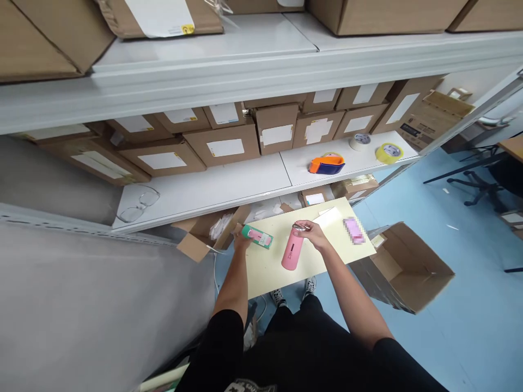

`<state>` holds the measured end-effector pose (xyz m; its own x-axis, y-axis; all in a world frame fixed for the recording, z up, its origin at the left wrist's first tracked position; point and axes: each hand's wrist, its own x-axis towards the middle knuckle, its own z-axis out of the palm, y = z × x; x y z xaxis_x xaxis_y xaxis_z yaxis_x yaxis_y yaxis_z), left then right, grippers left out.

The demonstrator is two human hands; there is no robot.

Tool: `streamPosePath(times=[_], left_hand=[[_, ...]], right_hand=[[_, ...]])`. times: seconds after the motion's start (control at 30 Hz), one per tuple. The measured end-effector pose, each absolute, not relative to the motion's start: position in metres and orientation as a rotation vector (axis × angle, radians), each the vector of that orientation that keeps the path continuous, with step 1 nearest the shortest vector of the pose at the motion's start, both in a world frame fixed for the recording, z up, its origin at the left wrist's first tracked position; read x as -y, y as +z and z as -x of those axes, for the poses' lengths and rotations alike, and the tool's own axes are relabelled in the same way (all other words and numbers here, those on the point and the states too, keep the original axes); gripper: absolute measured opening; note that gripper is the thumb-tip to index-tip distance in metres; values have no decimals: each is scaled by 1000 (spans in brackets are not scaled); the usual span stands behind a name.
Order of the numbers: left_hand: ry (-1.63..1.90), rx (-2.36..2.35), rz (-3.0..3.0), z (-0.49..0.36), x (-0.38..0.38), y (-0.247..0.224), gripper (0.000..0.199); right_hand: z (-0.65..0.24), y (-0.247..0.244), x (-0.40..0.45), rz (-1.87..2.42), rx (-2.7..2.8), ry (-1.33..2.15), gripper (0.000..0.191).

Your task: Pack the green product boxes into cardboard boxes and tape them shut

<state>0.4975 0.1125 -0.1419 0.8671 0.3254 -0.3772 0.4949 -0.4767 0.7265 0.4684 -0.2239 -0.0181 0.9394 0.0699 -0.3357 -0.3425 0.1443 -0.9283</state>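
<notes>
A pink cylindrical bottle (292,251) with a silvery top is held by its upper end in my right hand (312,233), over the pale yellow table (261,277). My left hand (242,237) is closed on one end of a green and pink box (259,236) at the table's left edge. The box lies to the left of the bottle, apart from it. On the right part of the table is a blurred pink-purple item (353,230), with white paper (327,217) nearer the middle.
A shelf (212,188) behind the table bears cardboard boxes, glasses (139,205), an orange and blue tape dispenser (327,165) and tape rolls (389,153). A large open carton (425,277) stands at right, another open box (196,245) at left.
</notes>
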Motion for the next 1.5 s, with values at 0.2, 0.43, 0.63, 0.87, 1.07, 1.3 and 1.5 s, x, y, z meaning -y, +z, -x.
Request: streamPosePath(times=[0.2, 0.43, 0.63, 0.87, 1.07, 1.3, 1.5], left_hand=[[-217, -577, -2232, -480, -91, -134, 63], [-57, -40, -2165, -422, -51, -116, 28], [-60, -103, -1912, -382, -17, -123, 28], [-9, -138, -1909, -356, -10, -126, 15], [-9, -118, -1990, -347, -10, -127, 23], [-2, -146, -2225, -349, -5, -138, 18], [125, -101, -2250, -348, -10, -148, 17]], right_hand=[[-460, -21, 229, 1393, -307, 233, 59], [-454, -3, 232, 1380, -389, 34, 63], [-452, 13, 192, 1440, -251, -147, 64], [-441, 9, 151, 1648, -217, -173, 69], [-421, 1, 162, 1792, -79, -182, 67], [-405, -11, 153, 1862, 197, -198, 61], [-410, -33, 162, 1918, 189, -234, 59]])
